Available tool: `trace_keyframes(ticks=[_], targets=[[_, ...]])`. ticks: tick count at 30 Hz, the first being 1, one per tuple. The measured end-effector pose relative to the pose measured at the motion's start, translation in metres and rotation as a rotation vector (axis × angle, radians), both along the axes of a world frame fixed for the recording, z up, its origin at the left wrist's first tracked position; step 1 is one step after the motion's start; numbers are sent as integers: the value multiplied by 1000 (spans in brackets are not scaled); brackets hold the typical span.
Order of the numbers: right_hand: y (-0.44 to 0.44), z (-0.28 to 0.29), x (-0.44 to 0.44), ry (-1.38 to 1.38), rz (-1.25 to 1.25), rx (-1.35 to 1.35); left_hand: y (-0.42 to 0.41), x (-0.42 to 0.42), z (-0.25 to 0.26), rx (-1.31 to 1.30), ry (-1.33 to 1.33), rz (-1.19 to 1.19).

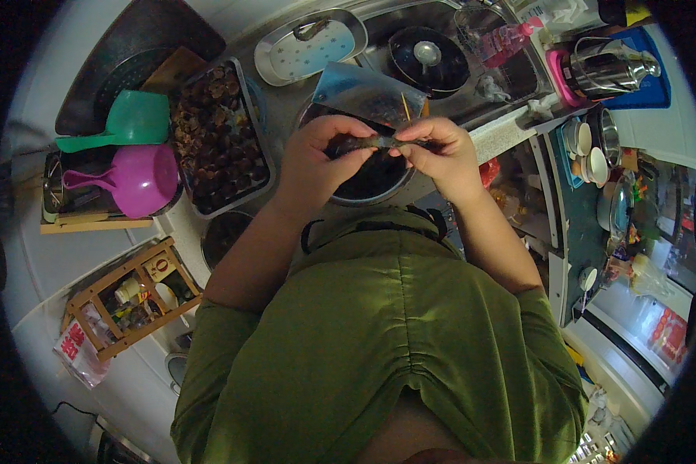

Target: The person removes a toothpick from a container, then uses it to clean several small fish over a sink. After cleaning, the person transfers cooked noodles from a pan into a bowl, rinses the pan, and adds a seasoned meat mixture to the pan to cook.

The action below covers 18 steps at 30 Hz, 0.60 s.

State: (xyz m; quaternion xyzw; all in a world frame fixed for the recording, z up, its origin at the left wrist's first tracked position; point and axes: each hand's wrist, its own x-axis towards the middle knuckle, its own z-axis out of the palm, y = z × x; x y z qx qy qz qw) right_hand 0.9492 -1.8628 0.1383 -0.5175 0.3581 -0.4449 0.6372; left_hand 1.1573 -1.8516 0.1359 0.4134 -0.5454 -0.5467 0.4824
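My left hand (319,156) and my right hand (443,153) meet above a round metal-rimmed bowl (371,202). Between their fingertips they pinch a small, dark grey thing, which looks like a raw shrimp (385,142). A thin wooden toothpick (405,107) sticks up by my right fingers; whether they grip it cannot be told. Just beyond my hands, a translucent bluish sheet or board (354,90) lies across the far part of the bowl. The bowl's inside is dark and partly hidden by my hands.
To the left are a metal tray (271,168) of brown rounded food pieces, a green scoop (139,119) and a pink scoop (148,180). An oval dish (310,55) stands behind. The sink (475,119) holds a black pan (406,69) and pink bottle (501,46). A steel flask (600,66) stands right.
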Motion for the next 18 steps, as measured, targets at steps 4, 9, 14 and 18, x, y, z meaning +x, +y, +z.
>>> trace_keyframes(ticks=[4,9,14,18], targets=[[2,5,2,-95,23,51,2,0,5,140,13,-62],[1,7,3,-114,49,113,0,-2,15,185,85,-94],[1,6,3,-183,65,173,1,-3,15,148,-17,-54],[1,5,4,-207,84,199,-2,-3,2,31,-31,-54]])
